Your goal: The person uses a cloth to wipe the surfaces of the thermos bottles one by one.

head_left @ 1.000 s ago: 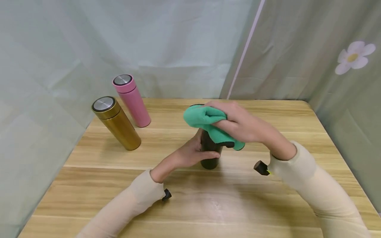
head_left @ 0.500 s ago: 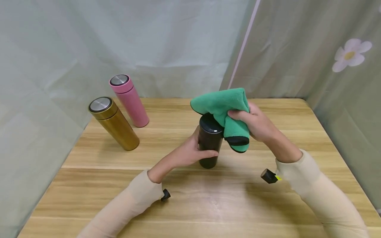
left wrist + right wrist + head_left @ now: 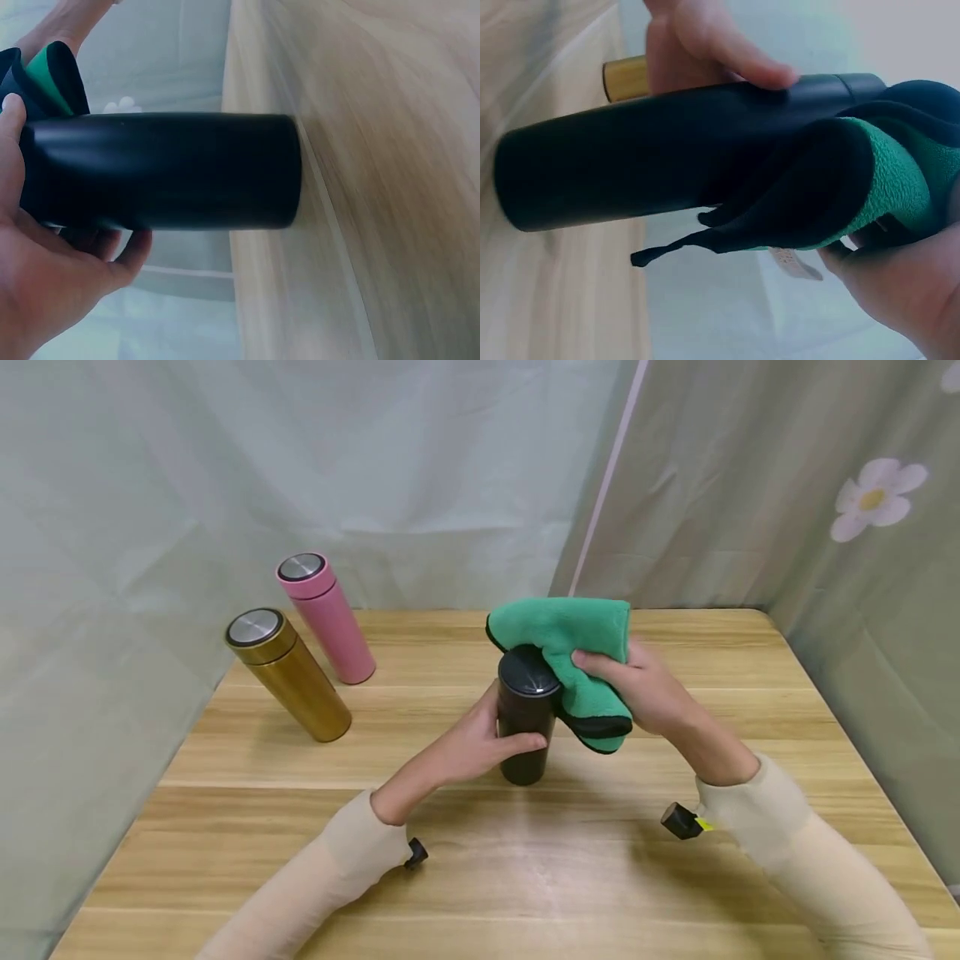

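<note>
My left hand (image 3: 476, 743) grips a black thermos bottle (image 3: 525, 718) round its body, the thumb lying across the near side. The bottle stands nearly upright over the wooden table, its shiny dark lid (image 3: 529, 672) facing up. In my right hand (image 3: 648, 685) is a folded green cloth (image 3: 577, 635) with black edging, pinched between thumb and fingers. The cloth lies against the right and far side of the bottle's upper part. Seen from the right wrist, the cloth's dark underside (image 3: 810, 187) laps over the bottle near its lid end.
A gold thermos bottle (image 3: 292, 681) and a pink thermos bottle (image 3: 330, 622) stand upright on the left of the wooden table (image 3: 465, 877). Behind the table hangs a pale curtain (image 3: 450, 485). A small black device (image 3: 681, 820) sits at the right cuff.
The cloth has come off the top of the lid to the bottle's right and far side, uncovering the lid. The right hand shifted right; the left hand keeps its grip.
</note>
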`<state>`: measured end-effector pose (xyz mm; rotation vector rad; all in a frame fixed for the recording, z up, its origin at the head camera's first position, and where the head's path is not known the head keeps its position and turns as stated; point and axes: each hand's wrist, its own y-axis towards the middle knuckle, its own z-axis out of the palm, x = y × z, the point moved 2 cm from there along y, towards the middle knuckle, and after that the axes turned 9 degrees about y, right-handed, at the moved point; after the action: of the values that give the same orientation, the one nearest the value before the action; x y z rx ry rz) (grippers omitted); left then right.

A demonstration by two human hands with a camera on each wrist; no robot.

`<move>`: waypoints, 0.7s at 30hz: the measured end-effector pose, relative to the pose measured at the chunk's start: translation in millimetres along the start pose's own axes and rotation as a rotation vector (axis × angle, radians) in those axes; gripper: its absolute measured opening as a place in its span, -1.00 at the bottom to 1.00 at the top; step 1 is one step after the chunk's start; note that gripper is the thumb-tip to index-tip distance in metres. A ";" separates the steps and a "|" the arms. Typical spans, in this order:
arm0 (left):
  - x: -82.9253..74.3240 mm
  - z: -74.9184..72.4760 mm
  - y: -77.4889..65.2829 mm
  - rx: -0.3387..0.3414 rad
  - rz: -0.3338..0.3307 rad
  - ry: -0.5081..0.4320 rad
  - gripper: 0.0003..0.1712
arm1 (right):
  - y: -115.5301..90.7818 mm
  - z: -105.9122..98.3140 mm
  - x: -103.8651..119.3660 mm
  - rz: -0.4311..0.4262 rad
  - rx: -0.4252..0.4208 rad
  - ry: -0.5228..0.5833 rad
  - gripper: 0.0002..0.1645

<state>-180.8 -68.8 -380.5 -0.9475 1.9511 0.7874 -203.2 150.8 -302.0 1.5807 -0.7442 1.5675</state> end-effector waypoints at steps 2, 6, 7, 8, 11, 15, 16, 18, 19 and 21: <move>0.7 -0.9 -1.9 -0.004 -0.006 0.016 -0.02 | 0.8 1.4 -6.3 -0.005 0.001 0.025 -0.47; 1.4 -1.7 -4.2 -0.005 -0.015 0.049 0.00 | 0.2 2.2 -17.9 -0.071 0.033 0.080 -0.52; 1.4 -1.7 -4.0 -0.007 -0.005 0.053 0.00 | -0.1 1.9 -20.7 -0.094 0.054 0.094 -0.55; 1.2 -1.8 -4.1 -0.012 0.004 0.066 0.00 | -0.6 1.6 -23.2 -0.113 0.077 0.109 -0.56; 0.3 -1.4 -4.5 -0.039 0.037 0.120 -0.01 | -3.5 0.7 -30.7 -0.163 0.152 0.122 -0.59; -0.1 -0.4 -5.6 -0.081 0.055 0.201 0.00 | -12.4 0.5 -44.6 -0.170 0.192 0.078 -0.68; 0.0 0.3 -5.5 -0.084 0.057 0.202 0.00 | -15.3 0.4 -48.8 -0.169 0.185 0.048 -0.69; 0.2 2.0 -5.5 -0.087 0.061 0.204 0.03 | -21.5 0.1 -57.8 -0.144 0.167 -0.024 -0.71; 0.0 2.8 -5.7 -0.086 0.063 0.201 0.05 | -24.2 0.1 -62.1 -0.135 0.163 -0.069 -0.70; -0.2 4.4 -6.0 -0.086 0.066 0.194 0.06 | -29.5 -0.6 -72.1 -0.106 0.158 -0.162 -0.69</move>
<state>-174.1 -68.5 -383.5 -1.0487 2.1392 0.8489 -183.8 158.7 -377.1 1.8498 -0.6238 1.4638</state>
